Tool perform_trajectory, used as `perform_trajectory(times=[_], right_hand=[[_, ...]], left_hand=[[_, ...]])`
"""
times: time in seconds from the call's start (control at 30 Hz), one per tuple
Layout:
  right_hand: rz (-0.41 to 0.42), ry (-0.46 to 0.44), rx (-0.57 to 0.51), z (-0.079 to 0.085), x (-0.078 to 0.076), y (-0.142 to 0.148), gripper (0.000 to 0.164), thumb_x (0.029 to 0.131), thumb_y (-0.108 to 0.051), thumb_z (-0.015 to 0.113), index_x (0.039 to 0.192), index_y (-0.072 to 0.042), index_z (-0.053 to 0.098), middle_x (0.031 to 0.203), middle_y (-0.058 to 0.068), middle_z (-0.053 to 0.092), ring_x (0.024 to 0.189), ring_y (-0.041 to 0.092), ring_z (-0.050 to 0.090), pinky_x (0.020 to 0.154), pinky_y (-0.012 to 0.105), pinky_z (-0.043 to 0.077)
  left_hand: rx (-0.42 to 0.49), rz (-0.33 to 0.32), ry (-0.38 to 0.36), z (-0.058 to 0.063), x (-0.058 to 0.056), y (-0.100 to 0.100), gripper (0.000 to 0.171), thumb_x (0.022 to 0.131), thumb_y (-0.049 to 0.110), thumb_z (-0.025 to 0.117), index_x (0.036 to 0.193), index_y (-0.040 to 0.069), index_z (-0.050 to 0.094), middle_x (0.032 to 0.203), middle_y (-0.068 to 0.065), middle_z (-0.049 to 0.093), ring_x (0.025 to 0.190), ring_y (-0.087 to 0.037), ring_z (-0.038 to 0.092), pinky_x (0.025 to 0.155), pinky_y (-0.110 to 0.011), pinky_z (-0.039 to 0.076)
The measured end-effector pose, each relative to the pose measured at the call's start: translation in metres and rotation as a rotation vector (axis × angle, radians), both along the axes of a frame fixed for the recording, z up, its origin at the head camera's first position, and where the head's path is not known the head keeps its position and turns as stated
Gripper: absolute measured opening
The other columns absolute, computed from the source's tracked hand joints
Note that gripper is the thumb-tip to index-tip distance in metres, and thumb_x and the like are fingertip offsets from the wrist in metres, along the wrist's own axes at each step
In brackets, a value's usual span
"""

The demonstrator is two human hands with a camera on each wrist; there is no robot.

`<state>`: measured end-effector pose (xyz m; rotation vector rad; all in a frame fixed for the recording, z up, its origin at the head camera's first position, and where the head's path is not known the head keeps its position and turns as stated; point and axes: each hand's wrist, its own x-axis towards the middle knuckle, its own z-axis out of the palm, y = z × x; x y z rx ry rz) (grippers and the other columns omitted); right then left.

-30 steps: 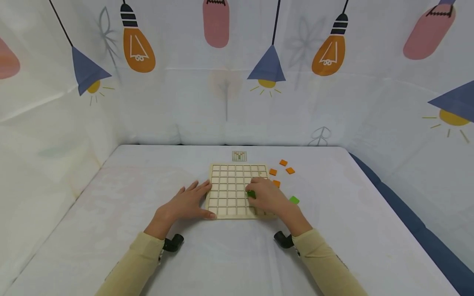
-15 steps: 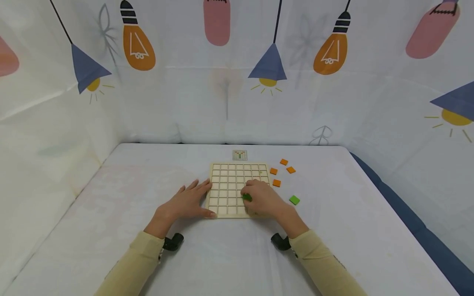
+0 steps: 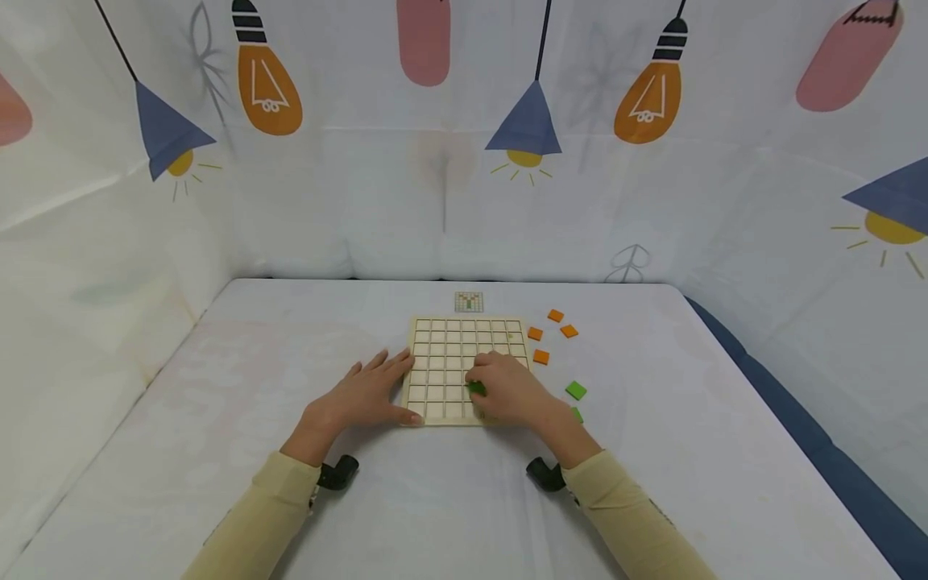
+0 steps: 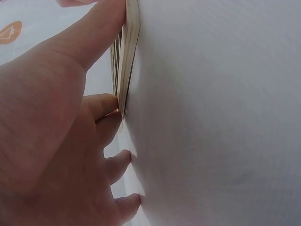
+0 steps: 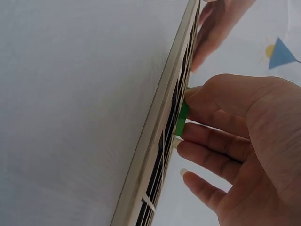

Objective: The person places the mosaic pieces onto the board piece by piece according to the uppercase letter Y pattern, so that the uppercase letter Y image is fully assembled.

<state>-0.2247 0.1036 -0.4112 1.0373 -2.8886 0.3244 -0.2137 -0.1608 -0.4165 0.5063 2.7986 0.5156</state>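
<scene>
A pale wooden grid board [image 3: 438, 350] lies flat on the white table. Fingertips and thumb of my left hand [image 3: 366, 397] touch its left edge and near-left corner, the fingers spread. Over the lower right-centre cells, my right hand [image 3: 513, 392] pinches a green square tile [image 3: 475, 388] between thumb and fingers. From the right wrist view, this green tile [image 5: 182, 118] stands tilted up against the board's grid face. The cells under the right hand are hidden. In the left wrist view, my left hand [image 4: 51, 113] rests along the board's side.
Several orange tiles [image 3: 540, 357] lie scattered right of the board. One loose green tile [image 3: 576, 391] sits nearer, and another green tile [image 3: 577, 415] is partly hidden by the right wrist. Behind the board lies a small pattern card [image 3: 468, 302]. A printed cloth hangs at the back.
My right hand has shifted left across the board with the green tile in its pinch. A second loose green tile shows beside the right wrist. The left hand stays in place.
</scene>
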Motion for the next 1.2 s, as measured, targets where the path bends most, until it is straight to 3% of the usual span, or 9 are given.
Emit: perform_trajectory(times=[0.43,1.2], right_hand=[[0.001,-0.019,0.056,0.0026,0.0032,-0.0076,0.013,0.089,-0.014,0.066,0.098,-0.018,0.074,0.087,-0.008,0.055,0.079,0.01,0.044,0.074,0.025,0.041],[-0.003,-0.045,0.033,0.0002,0.0004,-0.003,0.011,0.091,-0.017,0.068,0.098,-0.018,0.076,0.091,-0.008,0.058,0.081,0.01,0.047,0.074,0.027,0.043]], left_hand=[[0.007,-0.006,0.009,-0.001,-0.0001,-0.0004,0.106,0.078,0.064,0.074,0.159,0.016,0.024,0.168,-0.003,0.019,0.154,-0.04,0.013,0.119,-0.069,0.014],[-0.004,-0.005,0.008,-0.0028,-0.0008,-0.0015,0.107,0.078,0.066,0.073,0.16,0.017,0.023,0.168,-0.001,0.018,0.155,-0.039,0.012,0.119,-0.069,0.013]])
